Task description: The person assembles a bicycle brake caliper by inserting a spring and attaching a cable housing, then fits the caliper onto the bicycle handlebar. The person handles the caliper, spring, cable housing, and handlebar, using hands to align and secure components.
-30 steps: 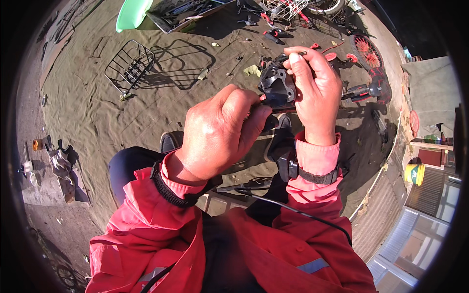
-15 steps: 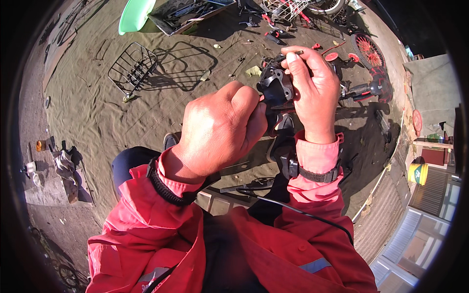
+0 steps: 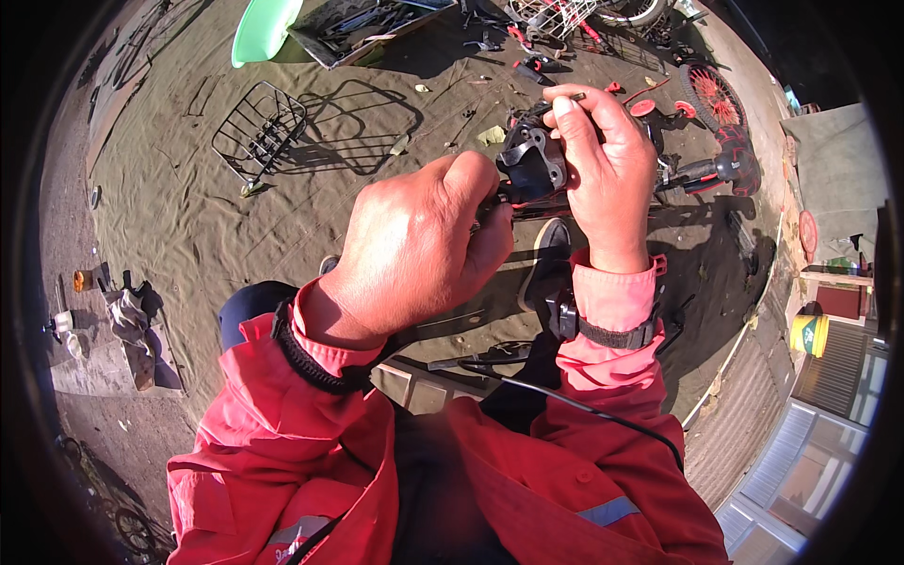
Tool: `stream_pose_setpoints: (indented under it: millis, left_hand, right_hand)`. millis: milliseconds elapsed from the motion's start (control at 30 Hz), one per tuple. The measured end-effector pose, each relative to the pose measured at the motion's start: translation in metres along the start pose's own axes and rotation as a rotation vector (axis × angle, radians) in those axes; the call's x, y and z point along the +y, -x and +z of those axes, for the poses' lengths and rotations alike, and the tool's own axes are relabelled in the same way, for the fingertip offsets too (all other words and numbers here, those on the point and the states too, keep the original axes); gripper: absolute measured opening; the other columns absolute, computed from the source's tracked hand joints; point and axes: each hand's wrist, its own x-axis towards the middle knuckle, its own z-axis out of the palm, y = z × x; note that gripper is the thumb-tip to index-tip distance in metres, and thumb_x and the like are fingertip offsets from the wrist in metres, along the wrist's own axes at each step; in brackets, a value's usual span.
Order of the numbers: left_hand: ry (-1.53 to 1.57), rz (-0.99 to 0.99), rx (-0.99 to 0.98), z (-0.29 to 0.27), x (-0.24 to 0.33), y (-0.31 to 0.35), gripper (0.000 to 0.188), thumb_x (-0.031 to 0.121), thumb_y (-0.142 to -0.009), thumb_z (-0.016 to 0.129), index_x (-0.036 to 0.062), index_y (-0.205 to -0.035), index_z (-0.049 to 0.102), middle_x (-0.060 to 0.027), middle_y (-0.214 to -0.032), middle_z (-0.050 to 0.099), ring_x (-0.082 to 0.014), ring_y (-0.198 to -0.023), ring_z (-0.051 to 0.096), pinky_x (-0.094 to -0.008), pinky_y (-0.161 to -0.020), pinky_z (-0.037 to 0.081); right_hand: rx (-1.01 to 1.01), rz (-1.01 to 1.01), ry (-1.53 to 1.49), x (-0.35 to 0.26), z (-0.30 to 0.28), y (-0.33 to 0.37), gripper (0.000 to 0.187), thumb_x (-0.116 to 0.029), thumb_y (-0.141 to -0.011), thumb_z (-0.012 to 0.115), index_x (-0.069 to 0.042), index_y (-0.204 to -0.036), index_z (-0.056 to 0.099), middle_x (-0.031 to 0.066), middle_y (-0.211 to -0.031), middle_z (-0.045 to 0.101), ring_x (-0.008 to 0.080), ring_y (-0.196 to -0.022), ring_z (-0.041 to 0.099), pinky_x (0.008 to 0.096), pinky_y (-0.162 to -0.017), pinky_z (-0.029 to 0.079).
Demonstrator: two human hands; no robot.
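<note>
My left hand (image 3: 405,240) is closed in a fist, thumb pressed against the curled forefinger, on a dark piece whose kind I cannot make out. Just beyond its knuckles is a black bike part with a curved grey metal bracket (image 3: 533,149) on its face. Along the right side of that part my right hand (image 3: 607,169) is raised, thumb and forefinger pinching a thin dark rod (image 3: 577,96). The palm covers some of the black part, so I cannot tell whether the other fingers support it.
A black wire basket (image 3: 259,132) lies on the olive ground cloth (image 3: 169,207) at left. Farther off are a green basin (image 3: 266,30) and a tray of tools (image 3: 330,52). To the right lie a red-spoked wheel (image 3: 713,94) and a red-and-black power tool (image 3: 736,162). A black cable (image 3: 584,407) crosses my lap.
My left fist has turned a little and its wrist has shifted left. Less of the dark piece shows beside the thumb. The right hand keeps its pinch, almost unmoved.
</note>
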Motion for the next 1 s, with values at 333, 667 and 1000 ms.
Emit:
stream_pose_setpoints:
  millis: [333,667,1000]
  left_hand:
    - [-0.016,0.040,-0.022,0.0028,-0.0042,-0.0037,0.024,0.022,-0.096,0.070,0.0048,-0.087,0.056,-0.0166,-0.074,0.062,-0.0406,-0.062,0.065,-0.0505,-0.054,0.051]
    - [0.093,-0.096,-0.062,0.0049,-0.0031,-0.0023,0.031,0.027,-0.102,0.067,0.0036,-0.083,0.057,-0.0197,-0.070,0.063,-0.0438,-0.063,0.064,-0.0523,-0.056,0.050]
    - [0.135,-0.152,-0.086,-0.0021,0.0017,-0.0023,0.026,0.024,-0.097,0.070,0.0032,-0.091,0.056,-0.0182,-0.063,0.061,-0.0436,-0.059,0.063,-0.0523,-0.054,0.049]
  right_hand:
    - [0.036,0.001,-0.026,-0.0035,0.0014,-0.0011,0.013,-0.011,-0.101,0.069,-0.001,-0.107,0.075,0.0077,-0.083,0.071,0.0151,-0.072,0.067,0.0301,-0.067,0.053]
    - [0.036,-0.004,-0.012,-0.0051,0.0013,-0.0017,0.012,-0.011,-0.101,0.068,-0.001,-0.106,0.075,0.0072,-0.082,0.071,0.0147,-0.073,0.067,0.0300,-0.067,0.053]
    - [0.003,0.011,-0.013,-0.0030,-0.0001,0.0002,0.016,-0.016,-0.107,0.067,-0.004,-0.112,0.075,-0.0013,-0.090,0.070,0.0020,-0.076,0.059,0.0195,-0.066,0.047]
